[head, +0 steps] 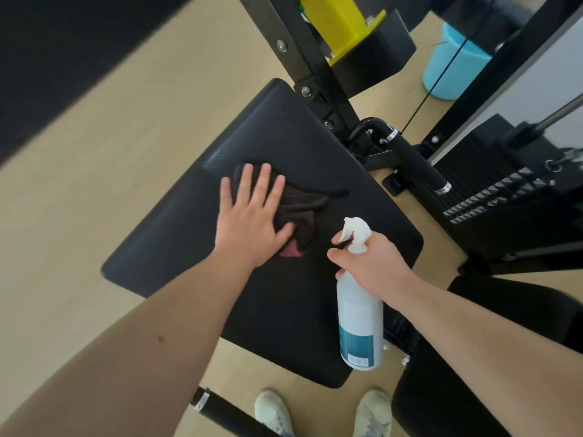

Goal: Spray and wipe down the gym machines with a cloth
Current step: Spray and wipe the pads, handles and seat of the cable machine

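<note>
A black padded seat (pixel 176 228) of a gym machine fills the middle of the head view. My left hand (pixel 252 219) lies flat with spread fingers on a dark crumpled cloth (pixel 303 206), pressing it onto the pad. My right hand (pixel 369 263) grips the neck of a white spray bottle (pixel 359 320) with a blue label. The bottle hangs over the pad's right edge, its white nozzle (pixel 355 230) pointing up and left towards the cloth.
The machine's black frame (pixel 303 55) with a yellow block (pixel 337 23) rises behind the pad. A black handle (pixel 416 162) and a weight stack (pixel 504 197) stand at the right, a blue bucket (pixel 448 67) behind. A second black pad (pixel 448 389) is at the lower right. My shoes (pixel 274 414) stand on the beige floor.
</note>
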